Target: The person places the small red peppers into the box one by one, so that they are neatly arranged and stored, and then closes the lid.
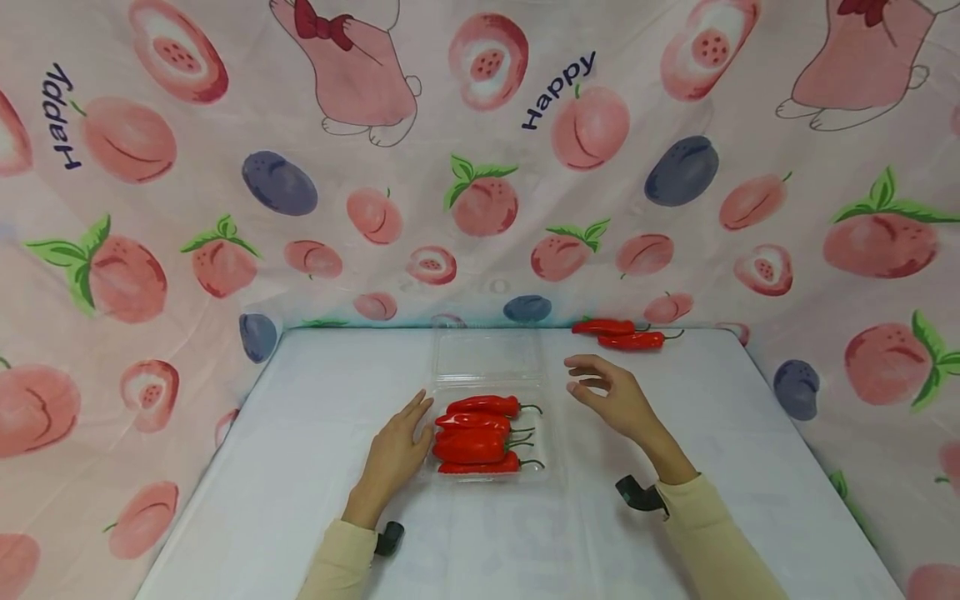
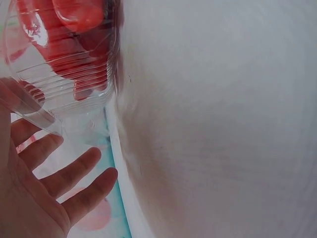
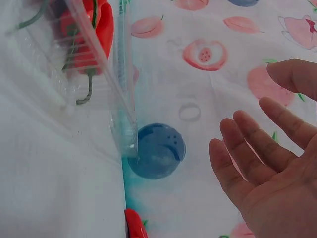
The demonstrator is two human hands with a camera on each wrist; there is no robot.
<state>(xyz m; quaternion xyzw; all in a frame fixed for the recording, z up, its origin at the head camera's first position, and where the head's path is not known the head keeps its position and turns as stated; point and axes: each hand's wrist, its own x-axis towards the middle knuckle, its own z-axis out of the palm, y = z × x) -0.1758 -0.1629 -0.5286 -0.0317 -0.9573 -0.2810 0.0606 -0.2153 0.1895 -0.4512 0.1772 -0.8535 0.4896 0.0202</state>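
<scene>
Several red peppers (image 1: 472,446) with green stems lie side by side in a clear plastic box (image 1: 551,433), stems pointing right. Its transparent lid (image 1: 487,354) is folded back toward the far edge of the table. My left hand (image 1: 397,446) is at the box's left side, fingers extended; in the left wrist view the thumb lies against the clear rim, the other fingers spread below. My right hand (image 1: 615,396) hovers to the right of the box, holding nothing, with its fingers loosely bent and the thumb apart.
Two more red peppers (image 1: 630,333) lie at the back right of the white table (image 1: 300,467). Behind the table hangs a fruit-patterned cloth (image 1: 420,192), which also runs along both sides. Dark wrist-camera mounts (image 1: 639,493) stick out at both sleeves.
</scene>
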